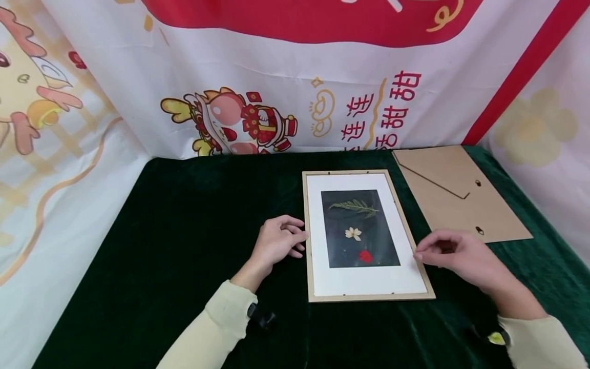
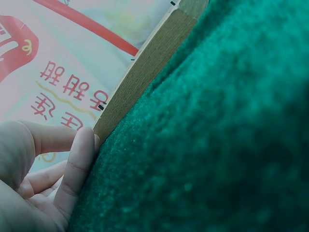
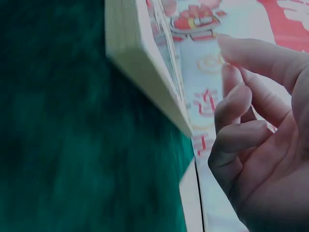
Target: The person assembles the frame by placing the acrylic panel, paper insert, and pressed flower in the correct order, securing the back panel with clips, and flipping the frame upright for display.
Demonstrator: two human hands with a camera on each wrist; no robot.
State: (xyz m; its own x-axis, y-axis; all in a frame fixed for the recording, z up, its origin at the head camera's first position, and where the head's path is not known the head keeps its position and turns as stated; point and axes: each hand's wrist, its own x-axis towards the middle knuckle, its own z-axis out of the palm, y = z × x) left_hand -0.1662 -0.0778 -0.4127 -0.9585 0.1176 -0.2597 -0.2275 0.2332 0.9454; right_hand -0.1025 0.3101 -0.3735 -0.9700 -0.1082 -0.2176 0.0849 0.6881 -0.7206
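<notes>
two bare hands flanked the picture frame [image 1: 369, 298], which lay flat on green cloth [image 1: 184, 256]. the left hand [image 1: 277, 240] reached in with slack, bent fingers, tips at its left edge, not clasping it. the right hand [image 1: 465, 259] arched by the opposite edge, loosely curled, holding nothing; contact was unclear. it hid a corner of the brown board [image 1: 451, 189]. both sleeves [image 1: 207, 328] were cut off.

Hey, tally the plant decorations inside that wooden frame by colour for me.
Green: 1, the fern sprig
Cream: 1, the cream flower
Red: 1, the red flower piece
Total in the wooden frame: 3
</notes>
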